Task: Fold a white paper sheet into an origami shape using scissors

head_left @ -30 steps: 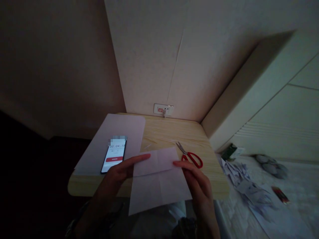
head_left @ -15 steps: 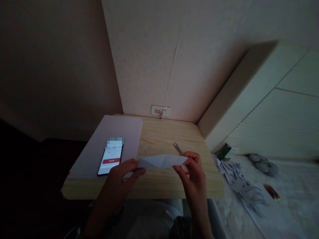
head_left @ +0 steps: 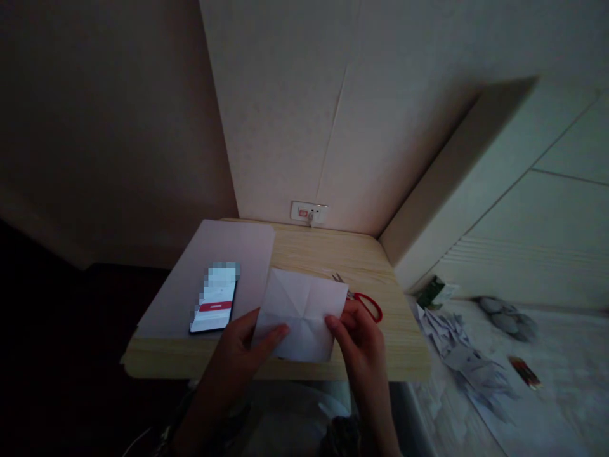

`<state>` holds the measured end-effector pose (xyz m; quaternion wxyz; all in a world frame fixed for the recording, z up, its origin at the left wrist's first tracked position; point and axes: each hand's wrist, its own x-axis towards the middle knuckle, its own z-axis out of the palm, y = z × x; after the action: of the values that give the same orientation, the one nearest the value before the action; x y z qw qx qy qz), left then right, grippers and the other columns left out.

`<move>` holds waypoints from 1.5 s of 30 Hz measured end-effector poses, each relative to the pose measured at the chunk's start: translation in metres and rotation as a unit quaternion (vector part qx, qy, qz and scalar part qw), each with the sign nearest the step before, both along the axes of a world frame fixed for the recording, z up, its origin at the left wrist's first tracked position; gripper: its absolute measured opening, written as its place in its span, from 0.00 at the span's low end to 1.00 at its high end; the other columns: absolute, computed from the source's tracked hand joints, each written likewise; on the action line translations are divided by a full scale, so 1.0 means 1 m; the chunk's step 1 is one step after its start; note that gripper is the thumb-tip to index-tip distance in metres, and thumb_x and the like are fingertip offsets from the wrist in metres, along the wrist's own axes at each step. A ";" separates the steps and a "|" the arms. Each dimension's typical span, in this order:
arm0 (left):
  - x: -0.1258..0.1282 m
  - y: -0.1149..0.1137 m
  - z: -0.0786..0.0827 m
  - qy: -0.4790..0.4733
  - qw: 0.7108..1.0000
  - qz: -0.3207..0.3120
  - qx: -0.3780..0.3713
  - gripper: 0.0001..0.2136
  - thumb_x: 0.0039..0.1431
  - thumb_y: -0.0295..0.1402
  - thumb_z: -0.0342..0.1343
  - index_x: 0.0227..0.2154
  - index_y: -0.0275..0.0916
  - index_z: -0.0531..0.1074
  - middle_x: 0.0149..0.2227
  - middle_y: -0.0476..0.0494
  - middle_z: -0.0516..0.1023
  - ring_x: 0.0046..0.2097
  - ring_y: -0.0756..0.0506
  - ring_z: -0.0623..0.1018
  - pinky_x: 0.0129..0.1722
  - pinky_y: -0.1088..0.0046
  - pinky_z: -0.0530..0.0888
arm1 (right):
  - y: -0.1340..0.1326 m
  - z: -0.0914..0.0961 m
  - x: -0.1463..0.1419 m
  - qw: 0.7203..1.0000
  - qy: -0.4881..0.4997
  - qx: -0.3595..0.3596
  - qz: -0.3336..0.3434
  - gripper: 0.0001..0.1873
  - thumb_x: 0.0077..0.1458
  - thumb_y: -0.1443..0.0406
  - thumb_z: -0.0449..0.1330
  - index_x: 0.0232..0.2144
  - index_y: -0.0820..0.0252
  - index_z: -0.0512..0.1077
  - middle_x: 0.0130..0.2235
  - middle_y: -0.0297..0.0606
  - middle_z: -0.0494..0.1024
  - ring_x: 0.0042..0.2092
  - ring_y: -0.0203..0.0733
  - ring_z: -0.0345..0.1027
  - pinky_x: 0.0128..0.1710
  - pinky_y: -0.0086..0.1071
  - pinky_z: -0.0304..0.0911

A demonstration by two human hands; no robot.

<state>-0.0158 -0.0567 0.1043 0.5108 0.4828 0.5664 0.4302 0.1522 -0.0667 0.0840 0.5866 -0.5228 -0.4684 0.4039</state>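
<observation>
A creased square of white paper (head_left: 304,301) is held up over the front of the small wooden table (head_left: 328,251), its fold lines crossing near the middle. My left hand (head_left: 250,343) pinches the lower left edge, thumb on the front face. On the right edge, my right hand (head_left: 359,333) grips the paper between thumb and fingers. Just behind the right hand lie red-handled scissors (head_left: 368,306), partly covered by the paper and hand.
A phone (head_left: 215,298) with a lit screen rests on white sheets (head_left: 190,260) at the table's left. Behind is a wall socket (head_left: 309,212). To the right, a bed (head_left: 457,412) bears a heap of paper scraps (head_left: 464,355), a grey item (head_left: 507,317) and a small dark packet (head_left: 524,372).
The paper was a narrow strip seen between both hands; now it is opened out with its square face toward me. The scissors' red handle has come into view.
</observation>
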 end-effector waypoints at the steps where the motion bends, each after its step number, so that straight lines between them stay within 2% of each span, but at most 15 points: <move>1: 0.001 -0.001 0.003 -0.006 1.000 0.017 -0.004 0.07 0.46 0.37 0.59 0.27 0.39 0.77 0.25 0.50 0.82 0.30 0.45 0.79 0.29 0.74 0.74 | 0.000 0.000 -0.001 1.000 0.014 -0.016 0.021 0.06 0.49 0.62 0.65 0.30 0.55 0.72 0.30 0.34 0.80 0.32 0.40 0.75 0.32 0.29 0.68; 3: 0.003 -0.001 0.006 -0.020 0.999 0.038 -0.006 0.08 0.45 0.37 0.60 0.28 0.39 0.77 0.26 0.51 0.82 0.30 0.45 0.78 0.29 0.74 0.74 | 0.000 -0.001 -0.002 0.997 0.038 -0.045 0.052 0.09 0.48 0.61 0.66 0.33 0.55 0.72 0.30 0.34 0.81 0.33 0.42 0.75 0.33 0.31 0.69; 6: 0.005 -0.001 0.005 -0.066 0.997 0.043 -0.015 0.11 0.44 0.37 0.61 0.31 0.39 0.77 0.27 0.50 0.81 0.31 0.44 0.78 0.30 0.73 0.74 | -0.003 -0.001 0.002 0.996 0.040 -0.058 0.048 0.11 0.47 0.60 0.67 0.34 0.55 0.74 0.29 0.34 0.81 0.32 0.42 0.75 0.32 0.31 0.68; 9: 0.005 -0.002 0.001 -0.109 0.991 0.060 -0.054 0.15 0.44 0.39 0.61 0.35 0.38 0.77 0.29 0.48 0.81 0.32 0.44 0.78 0.33 0.71 0.73 | -0.008 0.002 0.010 0.999 0.005 -0.023 0.028 0.06 0.49 0.61 0.66 0.30 0.55 0.76 0.28 0.34 0.80 0.30 0.41 0.74 0.30 0.30 0.68; 12: -0.002 -0.003 0.001 -0.080 0.990 0.091 -0.074 0.16 0.45 0.39 0.60 0.37 0.38 0.76 0.28 0.49 0.78 0.31 0.45 0.76 0.31 0.73 0.71 | -0.011 0.006 0.014 0.998 -0.046 0.031 0.038 0.03 0.51 0.65 0.63 0.29 0.54 0.79 0.30 0.35 0.81 0.33 0.41 0.74 0.33 0.30 0.68; 17: -0.013 0.000 0.008 -0.066 0.998 -0.010 -0.001 0.11 0.52 0.40 0.52 0.29 0.41 0.75 0.23 0.51 0.73 0.25 0.48 0.70 0.23 0.76 0.65 | -0.011 0.013 0.013 0.982 -0.102 0.108 0.118 0.13 0.58 0.68 0.56 0.31 0.50 0.81 0.30 0.34 0.81 0.32 0.40 0.73 0.32 0.29 0.66; 22: -0.011 0.005 0.000 -0.108 0.991 -0.072 -0.037 0.19 0.58 0.50 0.43 0.36 0.43 0.73 0.20 0.50 0.73 0.21 0.47 0.71 0.20 0.75 0.65 | -0.016 0.018 0.018 0.964 -0.190 0.119 0.142 0.16 0.57 0.70 0.53 0.34 0.49 0.81 0.32 0.36 0.79 0.35 0.41 0.73 0.30 0.29 0.65; 26: -0.013 0.006 -0.005 -0.086 0.986 -0.134 -0.046 0.14 0.51 0.44 0.56 0.38 0.42 0.73 0.24 0.50 0.78 0.23 0.48 0.73 0.21 0.76 0.65 | -0.016 0.017 0.022 0.956 -0.220 0.128 0.148 0.18 0.58 0.70 0.51 0.35 0.49 0.81 0.34 0.37 0.76 0.36 0.41 0.71 0.31 0.29 0.64; 28: -0.015 0.007 -0.005 -0.075 0.984 -0.155 -0.057 0.13 0.51 0.41 0.57 0.38 0.41 0.72 0.26 0.50 0.79 0.23 0.49 0.73 0.22 0.78 0.65 | -0.014 0.015 0.022 0.953 -0.225 0.131 0.157 0.18 0.58 0.70 0.51 0.35 0.48 0.80 0.35 0.37 0.76 0.36 0.41 0.71 0.33 0.29 0.64; 32: -0.015 0.011 -0.004 -0.042 0.982 -0.179 -0.031 0.10 0.53 0.37 0.56 0.38 0.41 0.75 0.28 0.50 0.80 0.28 0.49 0.77 0.27 0.78 0.68 | -0.011 0.013 0.022 0.944 -0.243 0.131 0.182 0.19 0.59 0.70 0.51 0.38 0.47 0.80 0.37 0.36 0.75 0.38 0.40 0.71 0.35 0.29 0.64; 35: -0.010 0.013 -0.006 -0.008 0.978 -0.208 -0.001 0.06 0.52 0.34 0.57 0.32 0.40 0.77 0.31 0.49 0.82 0.35 0.46 0.79 0.34 0.76 0.72 | -0.012 0.014 0.024 0.936 -0.262 0.134 0.194 0.18 0.60 0.68 0.50 0.38 0.48 0.79 0.36 0.37 0.74 0.37 0.40 0.70 0.34 0.29 0.64; 37: -0.007 0.012 -0.007 0.010 0.975 -0.220 0.005 0.05 0.52 0.32 0.57 0.28 0.40 0.77 0.30 0.48 0.83 0.35 0.46 0.80 0.35 0.75 0.73 | -0.014 0.015 0.025 0.936 -0.262 0.131 0.194 0.18 0.61 0.68 0.50 0.37 0.49 0.79 0.36 0.37 0.74 0.37 0.40 0.70 0.35 0.29 0.64; 41: -0.005 0.009 -0.004 0.074 0.976 -0.202 0.038 0.06 0.52 0.31 0.56 0.26 0.40 0.77 0.29 0.49 0.83 0.34 0.45 0.80 0.35 0.75 0.73 | -0.012 0.014 0.020 0.955 -0.233 0.115 0.143 0.14 0.63 0.68 0.49 0.37 0.53 0.75 0.37 0.36 0.77 0.40 0.40 0.71 0.40 0.30 0.65; 45: -0.005 0.008 -0.001 0.134 0.971 -0.179 0.085 0.07 0.55 0.31 0.55 0.28 0.41 0.78 0.29 0.50 0.83 0.35 0.46 0.81 0.36 0.75 0.73 | -0.008 0.010 0.011 0.964 -0.231 0.060 0.114 0.04 0.58 0.66 0.57 0.36 0.56 0.72 0.35 0.36 0.77 0.38 0.41 0.71 0.38 0.30 0.65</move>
<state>-0.0204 -0.0484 0.1038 0.4562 0.6715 0.4952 0.3094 0.1628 -0.0743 0.0944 0.4430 -0.5090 -0.6710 0.3071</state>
